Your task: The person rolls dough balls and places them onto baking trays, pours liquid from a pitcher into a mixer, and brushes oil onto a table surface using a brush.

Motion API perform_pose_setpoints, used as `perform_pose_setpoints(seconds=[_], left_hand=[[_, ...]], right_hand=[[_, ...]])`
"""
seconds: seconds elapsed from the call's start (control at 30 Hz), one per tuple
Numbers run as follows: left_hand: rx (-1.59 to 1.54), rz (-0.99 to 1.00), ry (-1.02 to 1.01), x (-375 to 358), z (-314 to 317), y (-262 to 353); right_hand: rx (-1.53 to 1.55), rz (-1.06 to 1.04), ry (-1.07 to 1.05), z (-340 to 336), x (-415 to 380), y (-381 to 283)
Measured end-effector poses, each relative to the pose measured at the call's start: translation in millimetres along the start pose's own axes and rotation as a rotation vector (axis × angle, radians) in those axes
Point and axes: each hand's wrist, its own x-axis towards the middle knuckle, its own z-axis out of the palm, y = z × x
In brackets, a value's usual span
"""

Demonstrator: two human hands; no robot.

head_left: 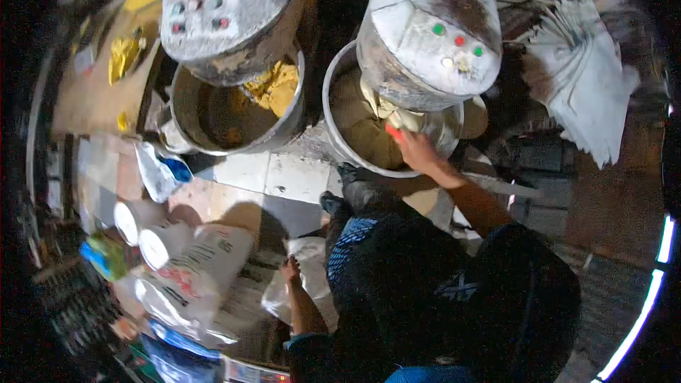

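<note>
My right hand (417,150) reaches into the right mixing bowl (333,131), closed round a small red object (394,133) whose shape is hard to make out. Pale dough (406,119) hangs at the mixer's tool beside the fingers, and brownish material (369,138) lies in the bowl. My left hand (290,269) is low at the left of my body, its fingers curled near a whitish plastic bag (284,294); whether it grips the bag is unclear.
Left of the right mixer (425,35) stands another mixer (227,14), its bowl (298,106) holding yellow dough (277,91). White buckets (164,242) and a large printed sack (213,255) stand lower left. White cloth or sacking (585,78) hangs at the right.
</note>
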Motion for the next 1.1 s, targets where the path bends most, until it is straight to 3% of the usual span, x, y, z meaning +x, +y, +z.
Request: perform_pose_setpoints(seconds=[0.07,0.1,0.17,0.23,0.3,0.33,0.37,0.4,0.43,0.47,0.5,0.53,0.57,0.6,0.63,0.67,0.73,0.77,0.83,0.93,1.0,1.07,1.1], left_hand=[[0.124,0.112,-0.062,-39.7,9.1,-20.9],[0.104,0.143,-0.099,-45.7,4.0,-46.7],[-0.091,0.110,-0.176,-70.7,-3.1,-86.5],[-0.259,0.036,-0.210,-100.1,3.3,-98.2],[0.388,-0.036,-0.059,-133.2,-6.9,-109.0],[0.392,-0.045,-0.053,-139.4,-11.2,-111.1],[0.473,0.164,-0.096,-145.8,-26.9,-124.7],[0.522,0.262,-0.116,-149.9,-43.0,-137.9],[0.571,0.363,-0.130,-153.8,-58.5,-150.4],[0.334,0.116,-0.055,-163.0,-75.3,-166.3],[0.094,-0.121,0.028,-169.7,-84.8,-167.3],[0.101,-0.121,0.040,-164.0,-91.4,-162.3],[0.267,-0.146,0.075,-161.1,-102.1,-154.9],[0.535,-0.031,0.040,-166.0,-101.7,-152.4],[0.805,0.091,0.036,-171.2,-100.2,-148.5],[0.808,0.090,0.043,-168.4,-101.9,-153.5],[0.650,0.467,-0.102,-157.6,-106.9,-166.2],[0.649,0.476,-0.115,-150.2,-102.8,-159.3],[0.426,0.257,-0.071,-142.2,-82.1,-145.6],[0.092,-0.083,0.010,-145.1,-49.6,-127.9],[0.117,-0.168,0.051,-149.4,-45.5,-122.1],[0.228,-0.198,0.081,-151.4,-46.0,-116.4],[0.268,-0.206,0.093,-152.0,-48.2,-116.1]], right_hand=[[-0.088,0.196,-0.374,50.4,-6.6,46.1],[-0.090,0.180,-0.395,53.6,-1.0,53.9],[-0.044,0.291,-0.208,62.8,4.5,64.0],[-0.200,0.187,-0.069,74.1,24.2,76.3],[-0.234,0.224,-0.083,97.0,33.4,98.7],[-0.278,0.186,-0.015,112.1,45.4,117.9],[-0.317,0.146,0.056,127.4,58.4,130.2],[-0.305,0.150,0.044,137.6,69.6,134.0],[-0.379,0.026,0.150,140.1,84.2,132.1],[-0.450,-0.092,0.244,142.9,91.2,129.9],[-0.650,0.005,0.028,151.6,101.1,125.0],[-0.637,0.005,0.024,158.6,119.7,113.9],[-0.532,0.179,-0.166,167.2,137.6,97.6],[-0.424,0.347,-0.363,177.4,149.0,88.7],[-0.448,0.333,-0.249,203.5,156.8,94.6],[-0.442,0.331,-0.252,226.7,159.4,102.6],[-0.396,0.297,-0.073,247.4,159.5,115.8],[-0.402,0.306,-0.062,238.7,147.7,113.1],[0.180,0.387,0.294,218.5,97.7,98.7],[0.640,0.865,0.331,213.7,63.3,130.3],[1.279,1.109,0.652,209.7,61.7,146.0],[1.411,1.029,0.722,231.8,97.2,169.5],[1.533,1.080,0.822,212.8,124.4,140.6]])
